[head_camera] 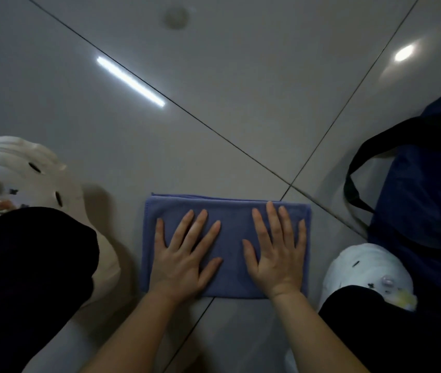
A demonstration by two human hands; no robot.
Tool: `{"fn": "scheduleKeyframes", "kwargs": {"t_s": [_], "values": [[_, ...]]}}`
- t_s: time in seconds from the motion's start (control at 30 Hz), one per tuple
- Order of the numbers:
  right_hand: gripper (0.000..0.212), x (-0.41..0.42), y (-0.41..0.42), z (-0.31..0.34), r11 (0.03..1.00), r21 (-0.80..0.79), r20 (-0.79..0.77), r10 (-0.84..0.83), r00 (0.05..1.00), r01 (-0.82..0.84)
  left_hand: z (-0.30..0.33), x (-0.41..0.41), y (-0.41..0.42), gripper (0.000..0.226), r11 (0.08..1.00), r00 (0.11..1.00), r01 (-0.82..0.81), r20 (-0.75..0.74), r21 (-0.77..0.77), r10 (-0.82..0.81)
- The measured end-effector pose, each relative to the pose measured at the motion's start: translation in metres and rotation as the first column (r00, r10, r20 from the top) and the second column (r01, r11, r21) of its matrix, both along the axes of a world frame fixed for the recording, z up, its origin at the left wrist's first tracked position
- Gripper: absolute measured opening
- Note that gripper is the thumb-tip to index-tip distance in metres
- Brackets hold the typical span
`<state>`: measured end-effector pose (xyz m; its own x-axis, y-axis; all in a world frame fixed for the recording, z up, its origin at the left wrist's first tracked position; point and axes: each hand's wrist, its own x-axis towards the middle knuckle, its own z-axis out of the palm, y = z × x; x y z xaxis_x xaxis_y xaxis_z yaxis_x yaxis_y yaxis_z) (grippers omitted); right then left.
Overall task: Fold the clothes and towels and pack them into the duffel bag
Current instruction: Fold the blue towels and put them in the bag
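The floor (241, 90) is of large glossy grey tiles with thin dark joints (214, 130); it reflects a long lamp (130, 81) and perhaps a round one (404, 53).

The towel (230, 211) is soft, matt blue cloth. The floor tiles (241, 76) are glossy and smooth, mirroring the lamps. The duffel bag (429, 197) looks like dark woven fabric.

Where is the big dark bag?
In the head view, the duffel bag sits on the floor at the right edge, just right of the blue towel.

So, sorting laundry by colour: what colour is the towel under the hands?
The towel is plain periwinkle blue, seen in the head view.
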<state>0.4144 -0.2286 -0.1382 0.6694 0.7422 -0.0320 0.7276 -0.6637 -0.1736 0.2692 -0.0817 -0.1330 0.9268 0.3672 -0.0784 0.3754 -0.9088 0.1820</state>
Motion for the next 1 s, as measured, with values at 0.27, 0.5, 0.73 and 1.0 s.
{"fn": "scheduleKeyframes", "kwargs": {"t_s": [0.27,0.5,0.73,1.0], "values": [[0.056,0.022,0.018,0.000,0.999,0.053,0.048,0.010,0.999,-0.012,0.002,0.032,0.022,0.059,1.000,0.997,-0.018,0.069,-0.009,0.019],[0.059,0.088,0.085,-0.005,0.996,0.090,0.080,-0.008,0.997,0.001,0.000,0.095,0.085,0.062,0.995,0.998,-0.065,0.019,-0.071,0.066],[0.067,0.095,0.095,0.000,0.997,0.072,0.054,-0.028,0.998,0.024,0.017,0.084,0.113,0.045,0.909,0.869,-0.388,0.267,-0.152,0.416],[0.065,0.063,0.133,0.005,0.988,0.108,0.046,0.108,0.993,-0.112,0.032,0.074,0.127,0.054,0.692,0.748,-0.585,0.046,-0.422,0.662]]}}
